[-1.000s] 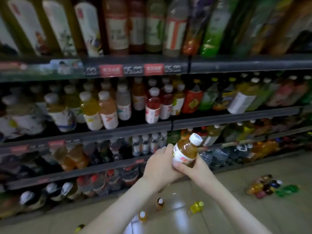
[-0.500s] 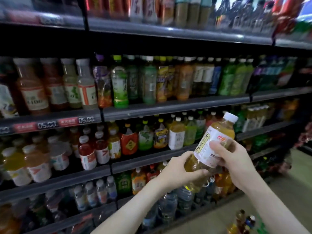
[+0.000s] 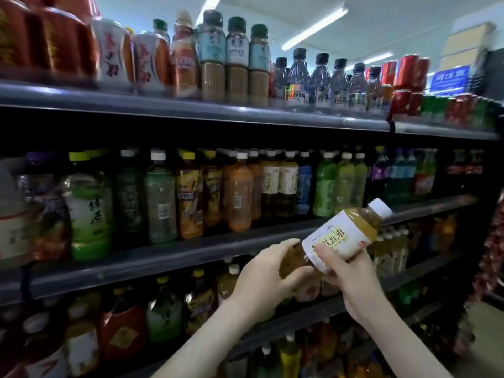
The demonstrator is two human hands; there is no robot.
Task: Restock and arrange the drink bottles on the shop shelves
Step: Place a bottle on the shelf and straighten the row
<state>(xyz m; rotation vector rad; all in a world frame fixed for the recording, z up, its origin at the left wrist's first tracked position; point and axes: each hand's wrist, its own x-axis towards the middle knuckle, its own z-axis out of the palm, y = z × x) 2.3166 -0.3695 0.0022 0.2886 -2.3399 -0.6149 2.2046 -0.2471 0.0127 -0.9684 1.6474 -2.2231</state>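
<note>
Two bare hands are sharing one clear plastic bottle of amber tea with a white screw cap and a cream paper label, holding it in the air just in front of the dark metal middle shelf. The bottle is lying tilted, its cap pointing up and to the right and its base pointing down to the left. The left hand is wrapping its grip round the bottle's lower amber end. The right hand is grasping the labelled part from beneath, with its thumb pressing on the near face of the label. On the middle shelf behind it, upright rows are standing side by side: white-capped bottles of amber tea with pale yellow labels, bright green bottles to their right and an orange bottle to their left. The grey top shelf is carrying brown coffee bottles with dark caps, clear water bottles with black caps and stacked red cans. More bottles are crowding the lower shelf under the forearms, though blur is hiding their labels.
</note>
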